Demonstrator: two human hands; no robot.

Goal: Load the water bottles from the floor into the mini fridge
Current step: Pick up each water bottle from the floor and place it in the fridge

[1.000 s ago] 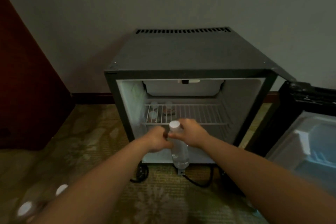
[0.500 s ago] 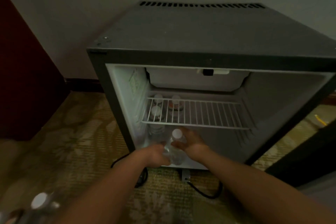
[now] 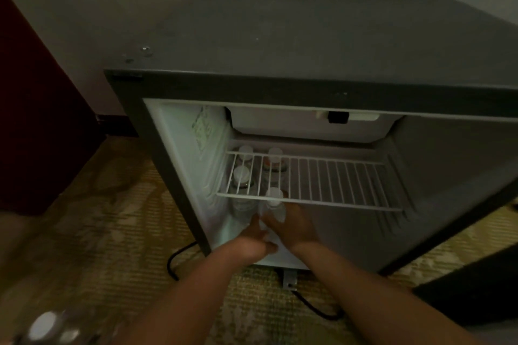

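Observation:
The dark mini fridge [image 3: 322,45] stands open in front of me. Both my hands hold a clear water bottle [image 3: 276,210] with a white cap, upright, inside the lower compartment under the front edge of the wire shelf [image 3: 330,176]. My left hand [image 3: 253,241] grips its lower body. My right hand [image 3: 297,225] wraps its right side. Three white-capped bottles [image 3: 242,173] stand at the left of the compartment, seen through the shelf. More bottles [image 3: 46,326] stand on the floor at the bottom left, blurred.
A black power cable [image 3: 179,258] loops on the patterned carpet under the fridge front. The fridge door's dark edge [image 3: 471,288] shows at the lower right. A dark red panel [image 3: 33,126] stands on the left against the wall.
My view has come closer to the fridge. Both hands carried the bottle forward from in front of the fridge into the lower compartment, under the shelf's front edge.

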